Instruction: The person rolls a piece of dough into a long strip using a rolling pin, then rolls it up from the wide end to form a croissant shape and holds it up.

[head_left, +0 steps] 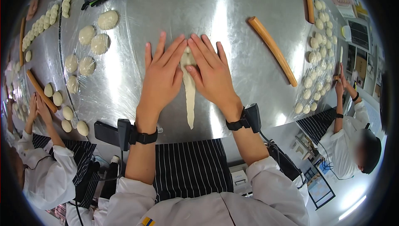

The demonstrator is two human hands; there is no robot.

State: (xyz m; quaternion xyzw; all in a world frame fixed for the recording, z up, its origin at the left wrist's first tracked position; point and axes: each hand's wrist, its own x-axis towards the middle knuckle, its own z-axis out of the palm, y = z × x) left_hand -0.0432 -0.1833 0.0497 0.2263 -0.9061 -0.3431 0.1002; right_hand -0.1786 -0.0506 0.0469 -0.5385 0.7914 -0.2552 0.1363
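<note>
Bright steel makes up the table (174,1), its glare running in streaks around the dough (190,101). The dough lies on the steel straight ahead of the person, a long strip wider at the far part and thinning to a point towards the near edge. The left hand (164,72) and right hand (212,74) are laid over its far part, palms down and open, fingers straight and slightly spread, the index fingertips nearly meeting over the far end; neither closes around it. That end seems to be curled into a small roll, though the fingers hide most of it. It should handle as light, soft and stretchy, perhaps a little tacky, with little stiffness of its own. The thicker far end is the place to take it, with light, even finger pads; the thin tail could stretch or tear if pulled alone. Beside the left forearm is a phone (107,133); beyond that hand, dough balls (100,44) sit under film (124,60). Off to the right lies a rolling pin (272,51), with more balls (307,82) past it.
</note>
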